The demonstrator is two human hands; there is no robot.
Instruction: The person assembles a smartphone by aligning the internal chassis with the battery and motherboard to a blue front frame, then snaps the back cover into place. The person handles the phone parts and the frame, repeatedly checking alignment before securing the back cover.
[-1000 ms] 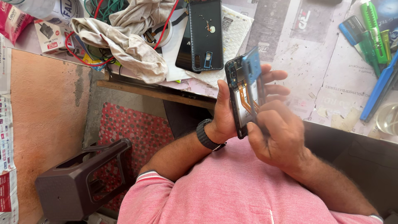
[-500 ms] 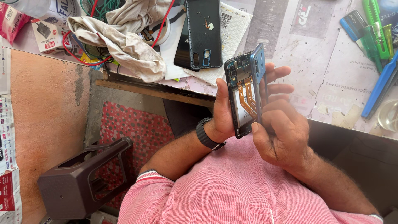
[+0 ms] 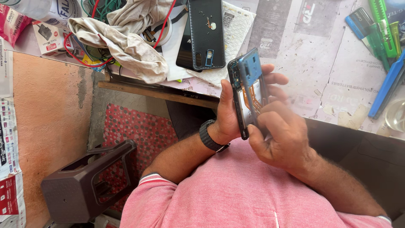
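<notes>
My left hand [image 3: 230, 116] grips an opened phone [image 3: 249, 90] upright, its back off so that a blue inner plate and an orange ribbon cable show. A dark watch sits on that wrist. My right hand [image 3: 280, 137] covers the phone's lower part, fingertips pressing on its inside; whether a small tool is in those fingers is hidden. The phone's dark back cover [image 3: 206, 33] lies on the table beyond, with small bits resting on it.
A crumpled beige cloth [image 3: 126, 40] and red and green wires lie at the table's left. Green and blue tools [image 3: 382, 38] sit at the right, beside a glass rim [image 3: 396, 115]. A brown plastic stool [image 3: 82, 183] stands on the floor below left.
The phone has tilted slightly and the right hand's fingers have shifted over its lower half. The view has drifted a little.
</notes>
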